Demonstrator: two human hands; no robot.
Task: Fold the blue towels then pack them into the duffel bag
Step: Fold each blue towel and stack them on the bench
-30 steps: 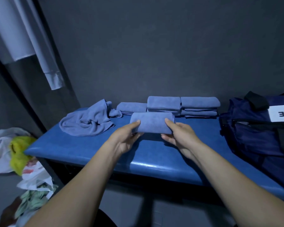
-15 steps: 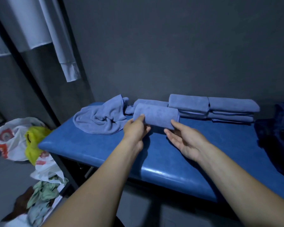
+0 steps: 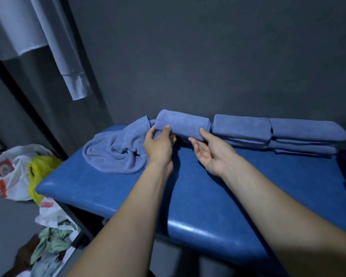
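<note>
- Head view: left hand [image 3: 158,144] pinches the folded blue towel [image 3: 182,123] at its left end, frame centre; right hand [image 3: 210,150] spread open beneath its right end.
- Risk: one-ended grip may let folds sag open.
- Risk: crumpled towel [image 3: 116,154] adjacent could snag.
- Padded blue table [image 3: 188,196]; dark grey wall; plastic bags [image 3: 14,172] lower left.

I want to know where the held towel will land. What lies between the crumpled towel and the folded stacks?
In the head view, only the folded towel held by the left hand and right hand lies between the crumpled towel and the folded stacks.
</note>
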